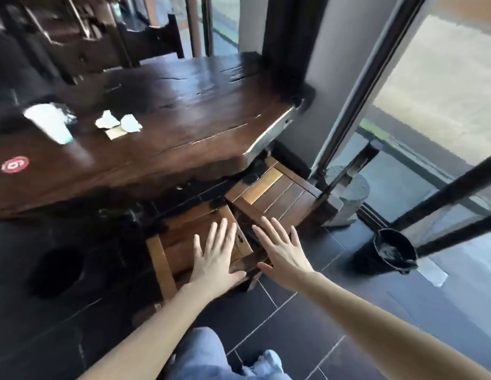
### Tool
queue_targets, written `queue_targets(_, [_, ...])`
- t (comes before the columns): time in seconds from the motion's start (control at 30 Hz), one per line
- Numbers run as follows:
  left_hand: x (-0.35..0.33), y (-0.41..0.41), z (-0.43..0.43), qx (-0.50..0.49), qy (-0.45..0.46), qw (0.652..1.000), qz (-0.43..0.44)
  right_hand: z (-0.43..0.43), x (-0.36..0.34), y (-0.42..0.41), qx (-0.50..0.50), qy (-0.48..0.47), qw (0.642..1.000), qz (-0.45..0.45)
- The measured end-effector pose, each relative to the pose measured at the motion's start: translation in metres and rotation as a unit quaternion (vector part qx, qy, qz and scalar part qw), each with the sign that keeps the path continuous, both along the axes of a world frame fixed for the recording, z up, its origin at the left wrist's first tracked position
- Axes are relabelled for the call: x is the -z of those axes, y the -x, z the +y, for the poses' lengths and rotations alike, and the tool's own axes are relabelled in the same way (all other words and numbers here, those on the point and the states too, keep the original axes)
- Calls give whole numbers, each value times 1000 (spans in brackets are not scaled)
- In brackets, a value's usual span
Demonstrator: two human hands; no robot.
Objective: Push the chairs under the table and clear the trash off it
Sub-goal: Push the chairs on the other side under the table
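While the brown slatted wooden chair (178,239) was seen out beside the dark slab-wood table (184,111), left hand (215,256) and right hand (284,253) were held flat above it, nothing gripped. Heavy, stiff timber was judged: the seat's rear edge should be pushed. White crumpled paper (118,123) was spotted on the tabletop.

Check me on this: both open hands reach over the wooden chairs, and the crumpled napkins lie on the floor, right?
Not quite. The head view shows the crumpled napkins lying on the table, near a plastic cup, not on the floor. The rest holds: the left hand and the right hand are both open, reaching over the wooden chairs.
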State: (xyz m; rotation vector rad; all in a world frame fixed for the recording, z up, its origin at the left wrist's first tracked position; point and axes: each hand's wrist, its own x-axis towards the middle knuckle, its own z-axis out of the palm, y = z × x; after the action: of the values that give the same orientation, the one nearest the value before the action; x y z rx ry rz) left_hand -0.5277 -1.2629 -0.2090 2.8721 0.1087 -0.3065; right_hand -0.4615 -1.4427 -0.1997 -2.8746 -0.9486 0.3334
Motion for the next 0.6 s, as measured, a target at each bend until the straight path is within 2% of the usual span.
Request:
queue_targets(0.13, [4, 38, 19, -87, -45, 994, 43, 13, 8, -15, -36, -56, 995, 80])
queue_targets(0.23, [9, 66, 46, -151, -75, 980, 106, 31, 14, -24, -83, -56, 991, 91])
queue_targets(0.33, [13, 88, 65, -193, -60, 963, 178, 35, 15, -37, -73, -22, 992, 100])
queue_targets(0.5, [34, 113, 71, -189, -51, 957, 212, -5, 34, -49, -57, 90, 990, 87])
queue_targets(0.6, [46, 128, 70, -190, -53, 967, 163, -28, 44, -53, -50, 128, 986, 92])
